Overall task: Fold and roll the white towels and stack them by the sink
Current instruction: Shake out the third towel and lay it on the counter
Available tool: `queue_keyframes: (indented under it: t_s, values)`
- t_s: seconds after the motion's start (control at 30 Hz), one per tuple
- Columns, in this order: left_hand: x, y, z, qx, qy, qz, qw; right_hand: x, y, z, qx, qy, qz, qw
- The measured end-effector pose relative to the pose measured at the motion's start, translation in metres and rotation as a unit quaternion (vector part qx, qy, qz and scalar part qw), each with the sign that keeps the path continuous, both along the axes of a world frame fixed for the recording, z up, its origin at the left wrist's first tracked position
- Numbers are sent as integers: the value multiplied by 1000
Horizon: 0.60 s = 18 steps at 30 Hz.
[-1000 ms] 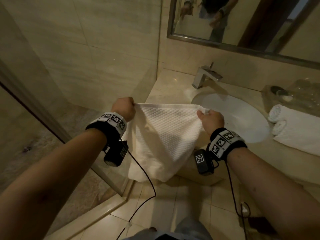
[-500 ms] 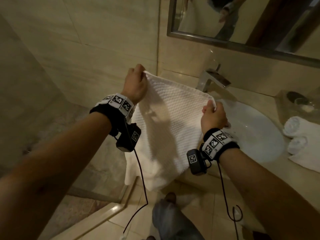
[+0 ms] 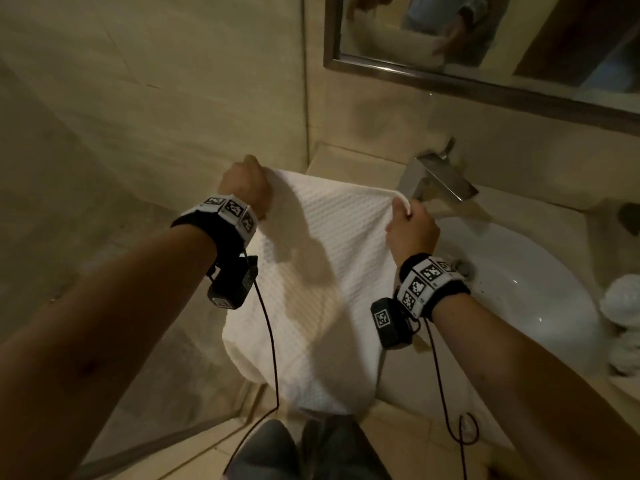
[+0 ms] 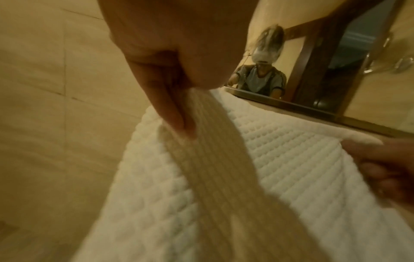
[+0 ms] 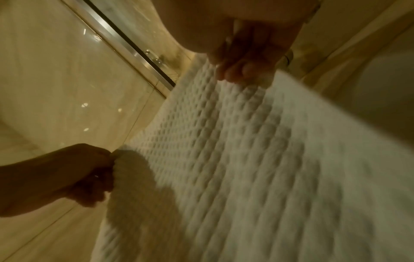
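A white waffle-weave towel hangs folded in the air in front of the counter's left end, its top edge stretched between my hands. My left hand pinches the top left corner; the left wrist view shows its fingers closed on the towel. My right hand pinches the top right corner just left of the faucet; in the right wrist view its fingertips clamp the towel's edge. Rolled white towels lie on the counter right of the sink.
A tiled wall stands close on the left, and a framed mirror hangs above the counter. A glass shower door edge runs behind the towel. Wrist-camera cables dangle from both wrists. My feet stand on the floor tiles below.
Both hands kept their pinch on the towel's top corners. They rose and swung towards the wall and faucet half a second ago, then came down a little, towel hanging beneath.
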<state>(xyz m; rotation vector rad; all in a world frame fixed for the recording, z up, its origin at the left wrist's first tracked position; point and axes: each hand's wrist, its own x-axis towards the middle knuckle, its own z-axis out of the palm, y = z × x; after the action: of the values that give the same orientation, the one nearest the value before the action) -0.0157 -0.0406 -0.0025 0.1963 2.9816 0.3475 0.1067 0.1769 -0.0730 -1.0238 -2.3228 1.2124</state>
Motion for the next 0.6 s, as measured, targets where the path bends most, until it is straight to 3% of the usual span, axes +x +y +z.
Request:
queue_keyframes:
  t_s: [0.07, 0.17, 0.37, 0.5, 0.6]
  values:
    - [-12, 24, 0, 38, -20, -14, 999, -4, 27, 1, 27, -65, -22, 997]
    - [-20, 19, 3, 5, -42, -38, 998, -5, 33, 9, 30, -95, -19, 995]
    - [-17, 18, 1, -41, -140, -90, 985, 8, 14, -2, -55, -117, 14, 992]
    - [-4, 15, -13, -133, -241, -155, 949, 34, -10, -14, -86, -92, -19, 992]
    - [9, 3, -24, -227, -220, -233, 920, 60, -27, -22, -101, -86, -18, 991]
